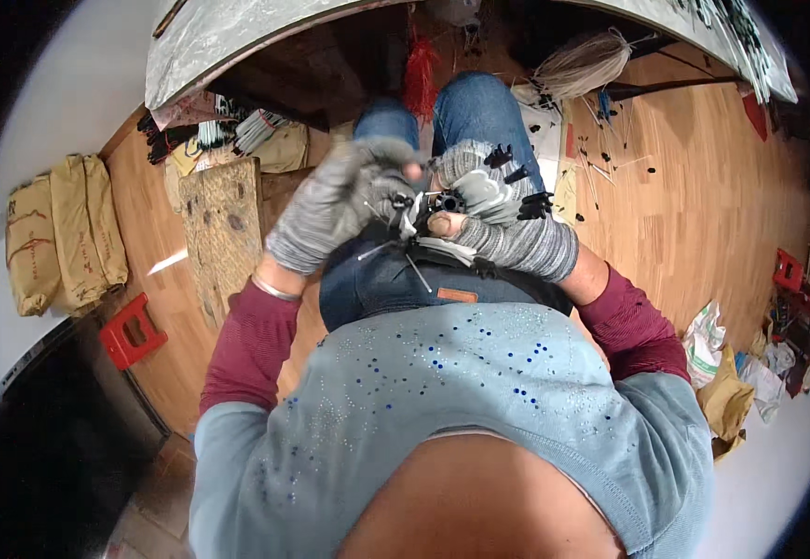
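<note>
My right hand (507, 219), in a grey knitted glove with a bare thumb, is closed round a bundle of thin rods with black end pieces (534, 206). A round black hub with a hole (448, 202) shows at the bundle's left end, beside the thumb. White pieces lie along it. My left hand (358, 186), gloved alike, is at the hub's left side, its fingers smeared by motion. Whether they hold anything is not clear. Thin metal rods (418, 272) stick out below the hands, over my lap in blue jeans (377, 287).
A grey-topped table (265, 42) curves above my knees. Left are a worn wooden bench (221, 233), bundled rods (258, 130), tan sacks (71, 233) and a red plastic stool (132, 331). Right, pale strands (586, 65) and loose rods (600, 168) lie near bags (723, 396).
</note>
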Action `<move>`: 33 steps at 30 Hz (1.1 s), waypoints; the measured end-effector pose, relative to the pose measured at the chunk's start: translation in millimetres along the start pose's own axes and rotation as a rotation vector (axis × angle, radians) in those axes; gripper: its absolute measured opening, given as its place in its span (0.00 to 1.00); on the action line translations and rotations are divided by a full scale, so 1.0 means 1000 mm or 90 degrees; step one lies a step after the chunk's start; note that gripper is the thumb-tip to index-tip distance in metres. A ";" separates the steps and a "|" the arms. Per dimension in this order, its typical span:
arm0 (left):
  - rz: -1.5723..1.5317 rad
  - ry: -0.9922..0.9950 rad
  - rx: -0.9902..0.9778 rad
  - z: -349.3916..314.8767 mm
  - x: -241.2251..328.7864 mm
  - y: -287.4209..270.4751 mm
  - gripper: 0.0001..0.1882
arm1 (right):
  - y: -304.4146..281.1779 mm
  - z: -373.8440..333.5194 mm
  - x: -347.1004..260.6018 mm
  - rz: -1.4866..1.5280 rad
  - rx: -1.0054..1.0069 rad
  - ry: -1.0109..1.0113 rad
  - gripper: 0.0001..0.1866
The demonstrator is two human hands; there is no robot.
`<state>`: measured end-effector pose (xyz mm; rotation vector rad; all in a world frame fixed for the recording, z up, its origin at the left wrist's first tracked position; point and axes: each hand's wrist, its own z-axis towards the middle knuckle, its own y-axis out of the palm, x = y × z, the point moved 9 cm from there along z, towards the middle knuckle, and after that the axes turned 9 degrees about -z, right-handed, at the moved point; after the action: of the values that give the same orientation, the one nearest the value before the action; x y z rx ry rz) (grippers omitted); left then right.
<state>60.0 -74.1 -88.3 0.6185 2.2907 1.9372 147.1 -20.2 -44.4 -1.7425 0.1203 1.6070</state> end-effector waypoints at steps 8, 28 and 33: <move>0.644 -0.128 -0.065 0.009 -0.027 -0.006 0.10 | -0.002 -0.010 -0.007 -0.028 -0.041 -0.074 0.16; 0.801 -0.187 -0.139 0.028 -0.033 -0.012 0.14 | -0.001 -0.011 -0.007 0.070 -0.111 -0.095 0.17; 0.802 -0.373 -0.171 0.034 -0.046 -0.032 0.16 | 0.003 0.000 -0.030 0.023 -0.189 -0.231 0.17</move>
<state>104.6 -62.5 -135.0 2.5390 1.2259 1.8301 139.1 -34.4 -18.7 -1.6335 -0.2746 2.0198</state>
